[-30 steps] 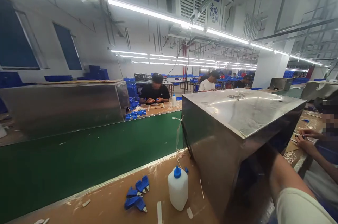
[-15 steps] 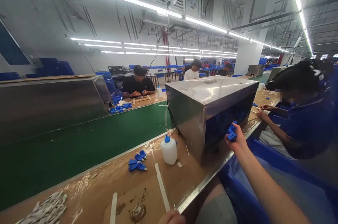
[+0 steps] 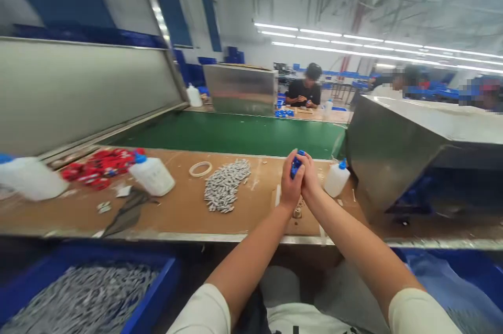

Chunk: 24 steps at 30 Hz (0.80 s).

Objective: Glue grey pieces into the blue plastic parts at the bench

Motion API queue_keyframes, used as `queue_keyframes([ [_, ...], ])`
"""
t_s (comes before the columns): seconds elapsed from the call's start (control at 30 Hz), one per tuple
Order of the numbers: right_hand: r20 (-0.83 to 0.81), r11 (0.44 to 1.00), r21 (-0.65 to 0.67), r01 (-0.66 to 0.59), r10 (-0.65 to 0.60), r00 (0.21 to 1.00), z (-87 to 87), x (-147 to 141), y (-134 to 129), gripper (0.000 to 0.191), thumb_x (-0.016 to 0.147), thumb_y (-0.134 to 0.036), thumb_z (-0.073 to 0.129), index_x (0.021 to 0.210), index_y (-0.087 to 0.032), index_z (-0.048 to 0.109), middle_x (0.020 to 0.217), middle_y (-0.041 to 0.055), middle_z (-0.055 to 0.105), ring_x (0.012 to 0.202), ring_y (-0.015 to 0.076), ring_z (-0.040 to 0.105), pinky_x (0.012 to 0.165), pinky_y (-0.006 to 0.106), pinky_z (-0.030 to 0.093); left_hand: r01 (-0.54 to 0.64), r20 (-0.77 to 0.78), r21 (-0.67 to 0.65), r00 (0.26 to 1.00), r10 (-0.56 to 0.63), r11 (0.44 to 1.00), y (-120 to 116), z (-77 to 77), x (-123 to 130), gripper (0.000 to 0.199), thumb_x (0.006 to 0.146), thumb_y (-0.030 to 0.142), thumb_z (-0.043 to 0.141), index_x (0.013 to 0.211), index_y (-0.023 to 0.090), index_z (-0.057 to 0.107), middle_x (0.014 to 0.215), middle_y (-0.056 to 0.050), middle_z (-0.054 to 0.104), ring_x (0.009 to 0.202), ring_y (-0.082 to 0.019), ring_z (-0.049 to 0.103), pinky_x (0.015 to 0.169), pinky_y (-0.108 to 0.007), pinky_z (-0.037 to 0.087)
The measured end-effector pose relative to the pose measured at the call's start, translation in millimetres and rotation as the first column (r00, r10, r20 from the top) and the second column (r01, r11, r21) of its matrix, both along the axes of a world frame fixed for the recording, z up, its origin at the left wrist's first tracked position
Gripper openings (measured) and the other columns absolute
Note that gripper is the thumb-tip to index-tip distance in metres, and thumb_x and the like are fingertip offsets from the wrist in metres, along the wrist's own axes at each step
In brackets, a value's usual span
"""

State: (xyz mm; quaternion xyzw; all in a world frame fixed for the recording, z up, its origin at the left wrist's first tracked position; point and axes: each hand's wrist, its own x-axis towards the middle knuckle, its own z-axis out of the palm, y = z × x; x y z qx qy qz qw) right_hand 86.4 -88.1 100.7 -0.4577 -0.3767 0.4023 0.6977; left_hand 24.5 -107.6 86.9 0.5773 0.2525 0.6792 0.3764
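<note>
Blue part, long axis steep, upper end leaning right, clasped between left hand and right hand

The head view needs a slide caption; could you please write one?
Two hands hold blue parts over a brown worktop, near heaped grey pieces.

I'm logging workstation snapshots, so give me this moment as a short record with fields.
Left hand: closed around blue parts
Right hand: closed around the same parts
Part count: unclear, hands cover them
Left on bench: grey pile, tape roll, red pieces
Right on bench: white bottle, blue cap
Beyond bench: green surface
</note>
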Motion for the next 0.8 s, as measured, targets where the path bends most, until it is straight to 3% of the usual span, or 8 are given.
queue_keyframes([
  [0.13,0.279,0.973,-0.217,-0.082,0.142,0.95,-17.5,-48,68,0.045,0.084,-0.051,0.059,0.12,-0.024,0.054,0.094,0.0015,0.068,0.082,0.0189,0.066,0.071,0.03,0.055,0.085,0.374,-0.413,0.924,0.083,0.907,80,-23.0,-40,0.044,0.092,0.045,0.06,0.129,0.021,0.065,0.136,-0.009,0.065,0.125,-0.022,0.063,0.105,-0.031,0.051],
  [0.23,0.416,0.959,-0.257,-0.116,0.219,0.882,-46.2,-63,98,0.031,0.082,-0.042,0.062,0.105,-0.021,0.058,0.091,0.0049,0.068,0.09,0.0231,0.066,0.083,0.037,0.055,0.101,0.377,-0.598,0.911,0.168,0.795,117,-49.1,-58,0.04,0.09,0.049,0.059,0.113,0.017,0.066,0.102,-0.008,0.071,0.096,-0.022,0.071,0.086,-0.032,0.057],
  [0.37,0.591,0.952,-0.23,-0.202,0.302,0.748,-80.3,-58,121,0.022,0.09,-0.037,0.051,0.1,-0.021,0.063,0.106,0.0096,0.071,0.111,0.0249,0.064,0.103,0.042,0.049,-0.005,0.245,-0.636,0.947,0.207,0.772,135,-77.2,-71,0.027,0.087,0.038,0.066,0.105,0.019,0.063,0.086,-0.003,0.065,0.083,-0.021,0.067,0.083,-0.035,0.056],
  [0.5,0.714,0.938,-0.2,-0.284,0.338,0.613,-98.4,-28,116,0.032,0.097,-0.04,0.044,0.114,-0.022,0.064,0.122,0.0113,0.069,0.121,0.0253,0.06,0.111,0.045,0.045,-0.217,-0.043,-0.511,0.973,0.228,0.832,131,-84.3,-86,0.031,0.081,0.025,0.076,0.111,0.025,0.068,0.11,-0.006,0.064,0.106,-0.024,0.062,0.104,-0.038,0.046],
  [0.57,0.762,0.934,-0.19,-0.303,0.335,0.555,-101.4,-4,101,0.036,0.094,-0.043,0.054,0.121,-0.022,0.064,0.131,0.0123,0.064,0.129,0.0274,0.056,0.116,0.047,0.04,-0.413,-0.426,-0.303,0.865,0.266,0.859,126,-82.3,-94,0.033,0.084,0.025,0.075,0.116,0.028,0.07,0.124,-0.009,0.059,0.116,-0.027,0.058,0.107,-0.04,0.044],
  [0.63,0.844,0.929,-0.179,-0.324,0.314,0.434,-100.6,19,83,0.039,0.091,-0.045,0.064,0.122,-0.023,0.065,0.13,0.0122,0.063,0.129,0.029,0.054,0.117,0.047,0.038,-0.499,-0.733,-0.085,0.618,0.285,0.862,122,-79.5,-98,0.028,0.09,0.03,0.07,0.118,0.03,0.071,0.129,-0.011,0.057,0.118,-0.03,0.057,0.104,-0.045,0.044],
  [0.7,0.922,0.911,-0.192,-0.364,0.295,0.25,-97.4,35,67,0.039,0.091,-0.047,0.069,0.121,-0.023,0.067,0.123,0.011,0.063,0.121,0.0285,0.058,0.11,0.045,0.043,-0.505,-0.854,0.003,0.448,0.265,0.863,120,-78.0,-98,0.023,0.093,0.033,0.066,0.116,0.031,0.072,0.129,-0.011,0.057,0.115,-0.032,0.057,0.101,-0.048,0.044],
  [0.8,0.952,0.88,-0.258,-0.399,0.301,0.05,-92.6,38,55,0.033,0.093,-0.045,0.07,0.116,-0.022,0.067,0.113,0.0094,0.064,0.106,0.025,0.062,0.095,0.038,0.05,-0.5,-0.908,0.036,0.345,0.237,0.865,120,-79.8,-92,0.024,0.095,0.032,0.062,0.116,0.03,0.073,0.126,-0.011,0.061,0.112,-0.033,0.058,0.097,-0.05,0.044],
])
